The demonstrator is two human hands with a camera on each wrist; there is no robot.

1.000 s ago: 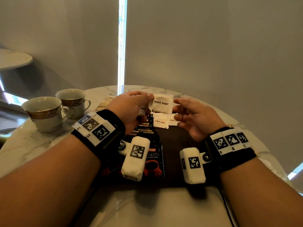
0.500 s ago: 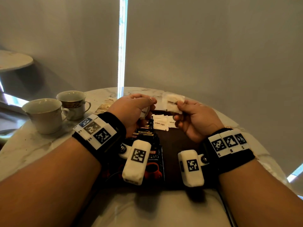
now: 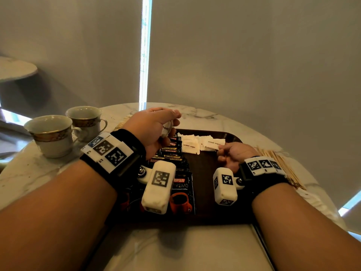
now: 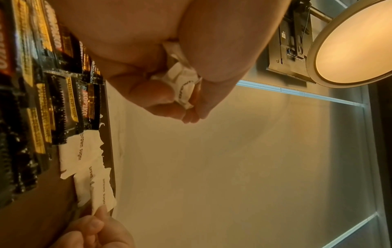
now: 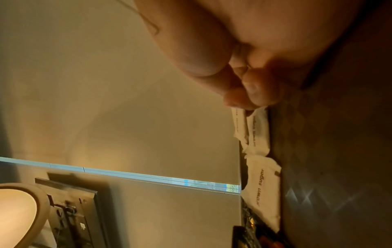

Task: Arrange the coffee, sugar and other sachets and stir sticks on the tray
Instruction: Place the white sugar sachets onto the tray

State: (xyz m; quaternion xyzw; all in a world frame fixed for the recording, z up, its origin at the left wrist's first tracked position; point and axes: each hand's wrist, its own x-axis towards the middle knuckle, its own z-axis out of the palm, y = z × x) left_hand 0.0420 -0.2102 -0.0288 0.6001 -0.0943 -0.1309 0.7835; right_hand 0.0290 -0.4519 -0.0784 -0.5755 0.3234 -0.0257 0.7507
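Now, crinkled paper sachet (image 3: 167, 129) in left hand (image 3: 154, 130), dark glossy tray (image 3: 203, 173)

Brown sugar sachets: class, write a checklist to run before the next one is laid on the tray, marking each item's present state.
1. Right hand pinches the newest brown sugar sachet at the row's end: ok.
2. Left hand holds more sachets: ok.
3. Bare tray beside the row: ok.
4. Coffee sachets lined up: ok.
5. Stir sticks on tray: not ok, on the table.
6. Number of sachets left in hand: cannot tell.
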